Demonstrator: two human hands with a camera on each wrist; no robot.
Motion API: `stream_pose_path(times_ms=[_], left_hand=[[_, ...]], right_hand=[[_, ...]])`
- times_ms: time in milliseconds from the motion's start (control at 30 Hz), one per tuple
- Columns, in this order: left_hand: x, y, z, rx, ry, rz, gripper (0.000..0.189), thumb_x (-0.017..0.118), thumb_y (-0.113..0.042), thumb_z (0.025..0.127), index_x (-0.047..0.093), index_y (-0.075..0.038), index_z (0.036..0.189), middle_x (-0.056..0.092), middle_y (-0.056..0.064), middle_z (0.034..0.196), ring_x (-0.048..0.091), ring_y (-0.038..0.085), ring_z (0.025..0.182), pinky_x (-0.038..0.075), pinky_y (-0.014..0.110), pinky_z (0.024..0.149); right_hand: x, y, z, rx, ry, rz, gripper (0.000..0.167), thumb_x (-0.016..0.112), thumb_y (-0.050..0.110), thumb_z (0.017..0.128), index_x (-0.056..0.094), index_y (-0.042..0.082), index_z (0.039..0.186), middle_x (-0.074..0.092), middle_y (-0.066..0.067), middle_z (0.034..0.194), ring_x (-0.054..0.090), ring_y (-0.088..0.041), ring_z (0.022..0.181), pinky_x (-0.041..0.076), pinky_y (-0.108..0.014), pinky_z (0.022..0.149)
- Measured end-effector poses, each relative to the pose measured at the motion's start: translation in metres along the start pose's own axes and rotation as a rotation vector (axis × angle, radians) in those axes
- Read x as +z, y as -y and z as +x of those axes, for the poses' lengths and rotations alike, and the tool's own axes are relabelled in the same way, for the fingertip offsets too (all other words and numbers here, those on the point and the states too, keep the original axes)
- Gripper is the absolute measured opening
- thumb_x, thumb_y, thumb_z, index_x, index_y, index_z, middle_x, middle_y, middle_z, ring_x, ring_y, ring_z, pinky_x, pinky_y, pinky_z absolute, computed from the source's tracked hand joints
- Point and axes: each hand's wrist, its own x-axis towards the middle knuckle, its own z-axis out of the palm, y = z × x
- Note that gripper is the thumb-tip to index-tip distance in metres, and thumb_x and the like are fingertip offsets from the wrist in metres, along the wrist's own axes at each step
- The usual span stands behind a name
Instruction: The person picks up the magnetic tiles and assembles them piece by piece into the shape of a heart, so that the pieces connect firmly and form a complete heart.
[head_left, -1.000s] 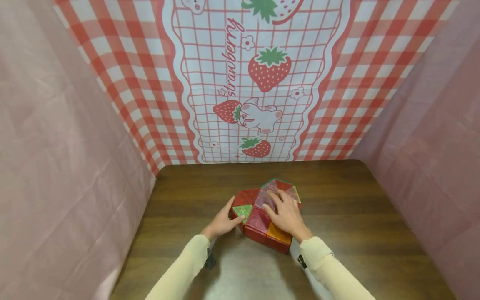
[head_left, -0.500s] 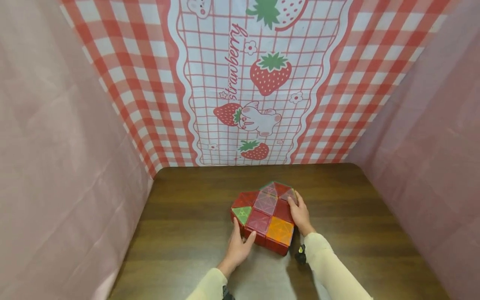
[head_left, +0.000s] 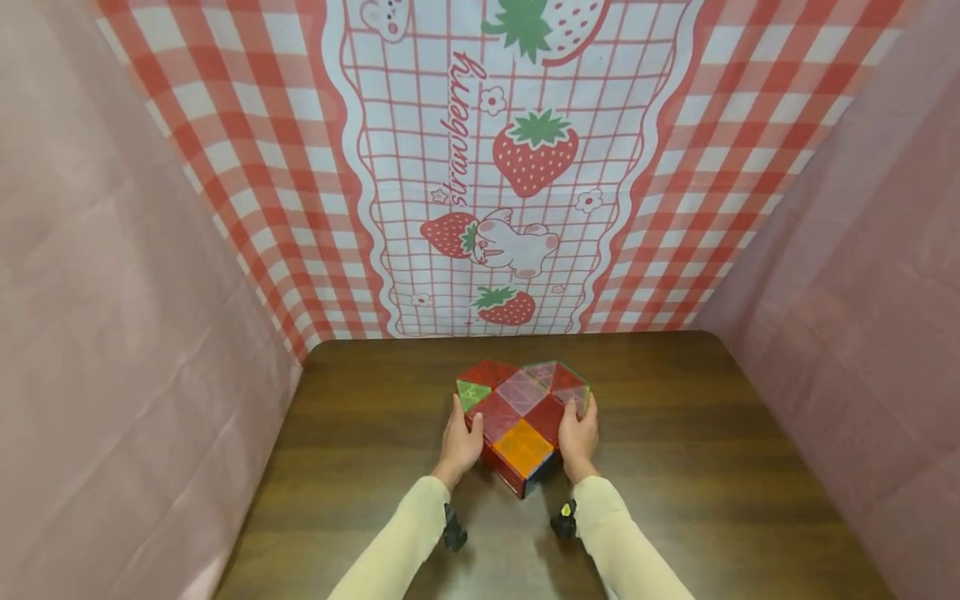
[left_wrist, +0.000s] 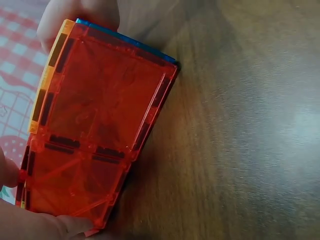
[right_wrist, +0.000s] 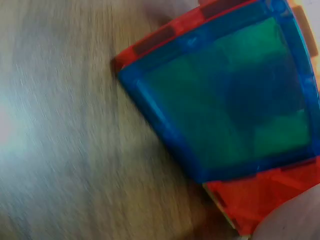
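A heart-shaped box of translucent magnetic tiles [head_left: 522, 392] rests on the table, its point facing me. Its top combines red, pink and green pieces with an orange square tile [head_left: 523, 448] at the point. My left hand [head_left: 460, 442] holds the left side, thumb at the top edge. On the opposite side my right hand [head_left: 579, 437] grips the edge, thumb over the top and the other fingers mostly hidden. Red side tiles [left_wrist: 105, 95] form the wall in the left wrist view. A blue side tile [right_wrist: 225, 100] fills much of the right wrist view.
The brown wooden table [head_left: 360, 417] extends around the box. A strawberry-print checked cloth [head_left: 536, 154] hangs behind its far edge. Pink curtains [head_left: 135, 333] enclose both sides. Dark devices [head_left: 454, 529] are worn at the wrists.
The heart has turned clockwise so its point faces me. My right hand has moved from its top to its right side; my left hand has shifted along the left side.
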Motion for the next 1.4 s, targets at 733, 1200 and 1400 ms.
stream_pose_path(times_ms=[733,1200,1400], left_hand=[[-0.02,-0.004,0.016,0.083,0.075,0.266,0.071,0.058,-0.032,0.099,0.031,0.001,0.156,0.043,0.032,0.15,0.043,0.048,0.137,0.037,0.06,0.113],[-0.08,-0.046,0.009,0.386,0.111,0.877,0.104,0.051,-0.081,0.085,0.012,-0.028,0.165,0.0,0.016,0.171,0.005,0.051,0.154,0.017,0.08,0.112],[-0.072,-0.041,0.006,0.389,0.041,0.889,0.112,0.051,-0.088,0.079,0.01,-0.028,0.165,-0.004,0.016,0.171,0.002,0.053,0.153,0.014,0.083,0.108]], right_hand=[[-0.042,0.017,0.028,-0.186,0.22,-0.342,0.077,0.045,0.046,0.104,0.012,0.011,0.163,0.026,-0.029,0.162,0.029,-0.049,0.146,0.024,-0.062,0.119],[-0.085,0.07,0.013,-0.598,0.302,-0.962,0.115,0.053,0.091,0.074,0.001,0.04,0.163,0.005,-0.018,0.17,0.001,-0.059,0.15,0.002,-0.09,0.1],[-0.082,0.063,0.01,-0.61,0.296,-0.977,0.112,0.053,0.09,0.075,0.004,0.04,0.163,0.007,-0.019,0.17,0.003,-0.06,0.15,0.001,-0.091,0.099]])
